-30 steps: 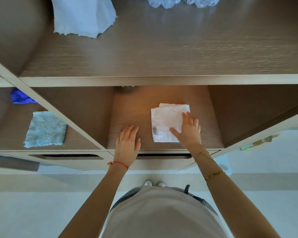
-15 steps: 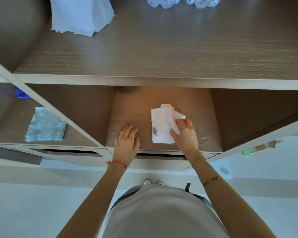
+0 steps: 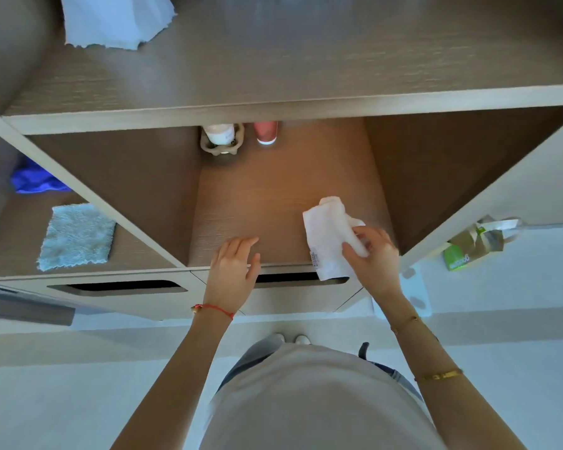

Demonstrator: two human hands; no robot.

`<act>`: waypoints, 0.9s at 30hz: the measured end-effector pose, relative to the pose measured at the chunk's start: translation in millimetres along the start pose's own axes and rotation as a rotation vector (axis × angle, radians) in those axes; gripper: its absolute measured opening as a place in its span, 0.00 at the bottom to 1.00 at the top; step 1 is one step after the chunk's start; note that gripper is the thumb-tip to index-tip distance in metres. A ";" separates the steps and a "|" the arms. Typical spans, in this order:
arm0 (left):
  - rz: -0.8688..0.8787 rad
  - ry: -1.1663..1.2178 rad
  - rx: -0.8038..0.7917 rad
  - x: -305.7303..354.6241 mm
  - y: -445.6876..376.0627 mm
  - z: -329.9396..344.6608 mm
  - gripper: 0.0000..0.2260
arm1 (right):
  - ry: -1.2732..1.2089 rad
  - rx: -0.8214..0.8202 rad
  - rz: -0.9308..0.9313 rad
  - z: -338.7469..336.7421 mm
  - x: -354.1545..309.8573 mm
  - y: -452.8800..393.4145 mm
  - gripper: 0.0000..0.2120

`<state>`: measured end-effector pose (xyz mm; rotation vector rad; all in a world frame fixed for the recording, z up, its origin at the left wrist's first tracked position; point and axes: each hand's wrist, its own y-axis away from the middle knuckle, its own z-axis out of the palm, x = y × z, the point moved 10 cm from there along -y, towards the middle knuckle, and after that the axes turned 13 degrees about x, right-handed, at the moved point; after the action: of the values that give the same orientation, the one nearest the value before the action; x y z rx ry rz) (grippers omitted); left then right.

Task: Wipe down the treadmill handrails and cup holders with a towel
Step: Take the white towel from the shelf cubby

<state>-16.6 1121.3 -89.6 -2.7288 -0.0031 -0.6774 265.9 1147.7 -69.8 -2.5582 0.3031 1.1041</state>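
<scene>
Wooden shelf (image 3: 273, 206) holds the start: right hand (image 3: 376, 254) pinches the white towel (image 3: 327, 235) at the shelf's front edge, left hand (image 3: 233, 271) rests flat beside it, so no wiping yet.

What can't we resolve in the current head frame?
- Treadmill, handrails, cup holders: none appear in the head view.
- Small label on the white folded towel: print too small to read.
- Right hand grip: fingers curl round the towel, hiding the part beneath.
- Pink cup and white jar: tops hidden by the wooden upper shelf.
- Blue cloth: partly hidden by the divider.
</scene>
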 end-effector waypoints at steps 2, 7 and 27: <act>0.036 0.018 -0.006 10.4 5.6 -6.7 0.17 | 0.015 0.032 0.018 -18.4 5.0 12.3 0.11; 0.156 0.087 0.007 36.0 18.2 -23.5 0.15 | 0.045 0.144 0.119 -66.2 21.6 54.0 0.11; 0.778 0.394 -0.371 147.3 156.9 -53.9 0.14 | 0.077 0.679 0.654 -205.8 33.2 389.1 0.08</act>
<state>102.1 944.7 -26.8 -2.5255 1.3021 -1.0012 299.1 708.0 -48.0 -1.9121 1.3459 0.8698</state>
